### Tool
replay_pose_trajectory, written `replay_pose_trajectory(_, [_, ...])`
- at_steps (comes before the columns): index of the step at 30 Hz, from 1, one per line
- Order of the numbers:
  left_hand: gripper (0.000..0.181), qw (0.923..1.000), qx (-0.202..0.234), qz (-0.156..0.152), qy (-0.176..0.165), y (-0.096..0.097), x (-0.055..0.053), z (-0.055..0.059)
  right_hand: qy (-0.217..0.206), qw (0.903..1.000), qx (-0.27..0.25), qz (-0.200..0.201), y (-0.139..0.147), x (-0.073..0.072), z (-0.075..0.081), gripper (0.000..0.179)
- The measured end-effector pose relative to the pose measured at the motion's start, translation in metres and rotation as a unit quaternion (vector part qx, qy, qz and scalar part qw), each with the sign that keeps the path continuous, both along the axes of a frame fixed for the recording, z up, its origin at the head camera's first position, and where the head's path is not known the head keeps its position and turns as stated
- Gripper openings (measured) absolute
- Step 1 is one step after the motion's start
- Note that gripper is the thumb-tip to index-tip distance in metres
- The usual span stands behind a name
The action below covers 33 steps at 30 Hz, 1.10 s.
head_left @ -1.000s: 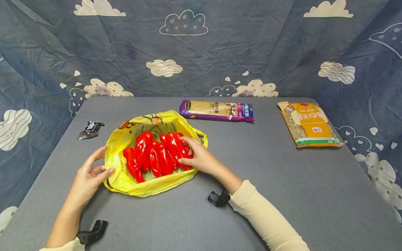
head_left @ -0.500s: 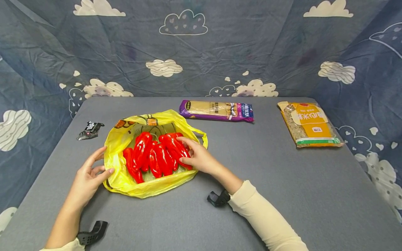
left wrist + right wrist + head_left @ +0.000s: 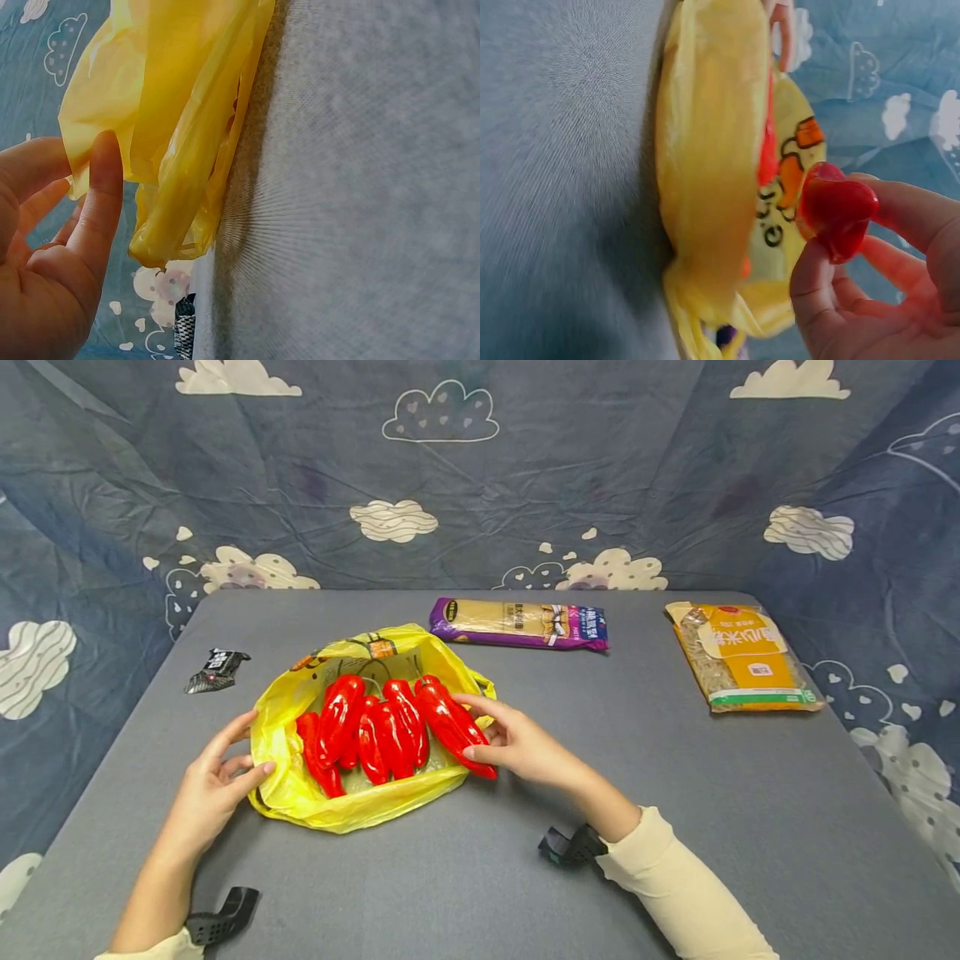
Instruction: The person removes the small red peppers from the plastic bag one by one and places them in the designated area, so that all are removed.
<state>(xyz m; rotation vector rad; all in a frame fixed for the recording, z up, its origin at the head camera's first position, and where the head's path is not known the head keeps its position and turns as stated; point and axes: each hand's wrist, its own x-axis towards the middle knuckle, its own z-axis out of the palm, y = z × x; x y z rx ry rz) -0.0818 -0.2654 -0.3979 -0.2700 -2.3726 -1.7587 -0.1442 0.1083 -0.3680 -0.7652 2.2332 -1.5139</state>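
Observation:
A yellow plastic bag [image 3: 352, 810] lies with its mouth wide on the grey table, and several shiny red peppers [image 3: 341, 718] rest inside it. My left hand [image 3: 213, 785] pinches the bag's left rim between thumb and fingers; in the left wrist view the thumb lies against the yellow film. One long red pepper [image 3: 453, 727] is held by my right hand [image 3: 528, 747] over the bag's right rim, its lower tip past the edge. In the right wrist view that pepper [image 3: 836, 210] sits between thumb and fingers, apart from the bag.
At the back middle lies a purple pasta packet [image 3: 517, 624]. An orange and clear food packet [image 3: 742, 656] is at the far right. A small black wrapped packet [image 3: 217, 671] sits left of the bag. A patterned cloth [image 3: 480, 477] hangs behind the table.
My right hand has moved right and lifted one pepper from the others, up to the bag's right rim. My left hand keeps its place on the left rim.

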Motion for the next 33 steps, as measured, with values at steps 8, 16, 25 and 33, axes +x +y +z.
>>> replay_pose_trajectory(8, [0.071,0.9997,-0.023,0.008,-0.007,0.000,-0.001,0.000,0.003,0.9915,-0.059,-0.116,0.051,0.020,0.016,0.066])
replay_pose_trajectory(16, [0.071,0.9998,-0.020,0.007,-0.007,0.001,0.000,0.001,-0.004,0.9786,-0.008,-0.206,0.101,0.009,-0.025,0.069])
replay_pose_trajectory(25, [0.070,0.9997,-0.022,0.006,-0.007,0.001,0.000,0.002,-0.017,0.9733,0.057,-0.222,0.111,-0.001,-0.041,0.069])
replay_pose_trajectory(33, [0.071,0.9991,-0.039,0.013,-0.008,0.001,0.000,0.000,-0.013,0.9705,0.085,-0.225,0.099,0.003,-0.017,0.063])
